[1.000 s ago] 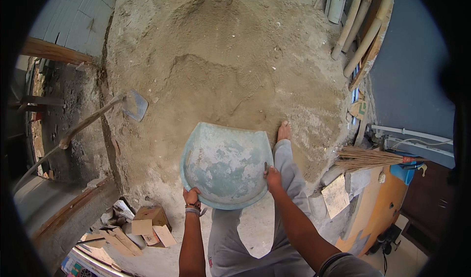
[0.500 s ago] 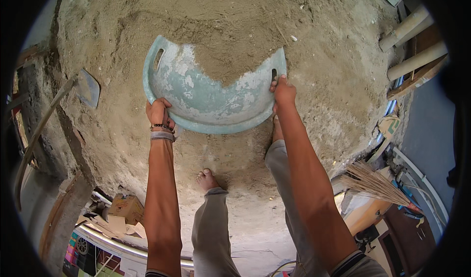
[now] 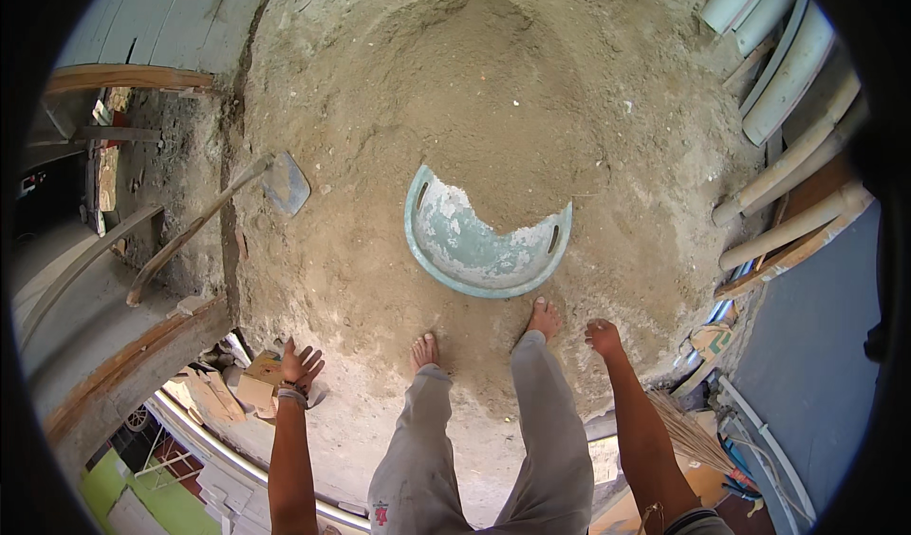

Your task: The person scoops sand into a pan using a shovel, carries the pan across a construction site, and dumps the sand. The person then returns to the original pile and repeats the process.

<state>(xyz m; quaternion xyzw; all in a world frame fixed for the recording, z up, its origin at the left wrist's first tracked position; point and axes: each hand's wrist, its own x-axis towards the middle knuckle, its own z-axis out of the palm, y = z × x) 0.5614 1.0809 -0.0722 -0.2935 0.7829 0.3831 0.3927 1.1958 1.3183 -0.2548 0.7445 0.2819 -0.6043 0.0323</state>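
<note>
A worn pale-green plastic basin point(image 3: 484, 262) with a slot handle on each side lies against the heaped sand point(image 3: 455, 89). Sand covers its far part, so I cannot tell whether that side is whole. Neither hand touches it. To the left of my feet, my left hand point(image 3: 302, 366) hangs with its fingers spread and nothing in it. My right hand point(image 3: 601, 336) is beside my right foot, near the basin's lower right, with its fingers curled in and nothing visible in them.
A long-handled shovel point(image 3: 287, 184) rests at the left, its blade on the sand. Pipes point(image 3: 788, 75) are stacked along the right side. A cardboard box point(image 3: 260, 383) sits at lower left, and a stick broom point(image 3: 693, 435) at lower right. My bare feet point(image 3: 424, 350) stand just below the basin.
Both hands have let go of the basin and drawn back, to either side of my legs. The view has risen and widened; the basin rests on the sand.
</note>
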